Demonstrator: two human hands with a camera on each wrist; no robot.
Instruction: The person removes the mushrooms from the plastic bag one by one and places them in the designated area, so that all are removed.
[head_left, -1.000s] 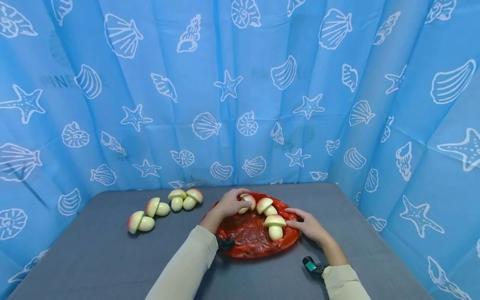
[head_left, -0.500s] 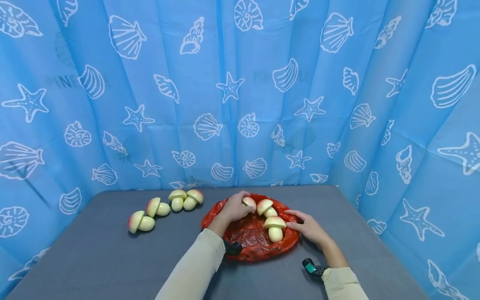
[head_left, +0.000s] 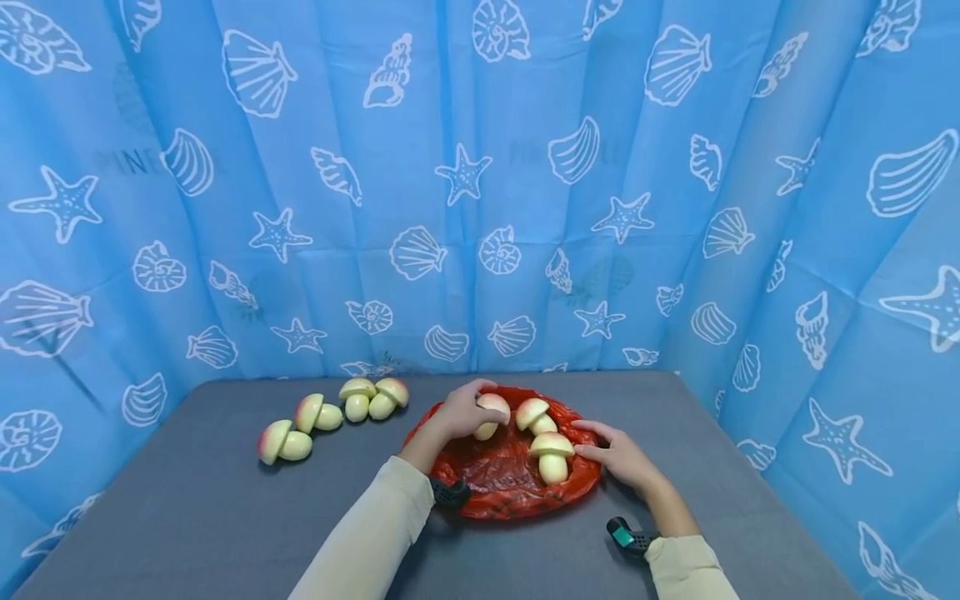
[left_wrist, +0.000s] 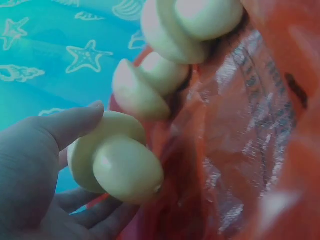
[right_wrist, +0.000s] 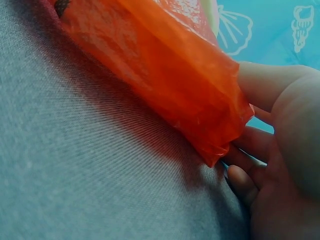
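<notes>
Blue shell-print curtain (head_left: 420,200) behind grey table (head_left: 172,517). Four loose mushrooms (head_left: 308,412) lie on the table, left of the bag. Red bag (head_left: 512,473), open at top: held mushroom (head_left: 492,407) at its left side, far mushroom (head_left: 533,411) and near mushroom (head_left: 553,468) inside at right, close together. Left hand (head_left: 459,412) reaches over the bag's left rim, thumb and fingers clamped round the held mushroom's cap. Right hand (head_left: 622,457) touches the right rim; fingertips partly hidden, can't tell if pinching. Hands apart.
</notes>
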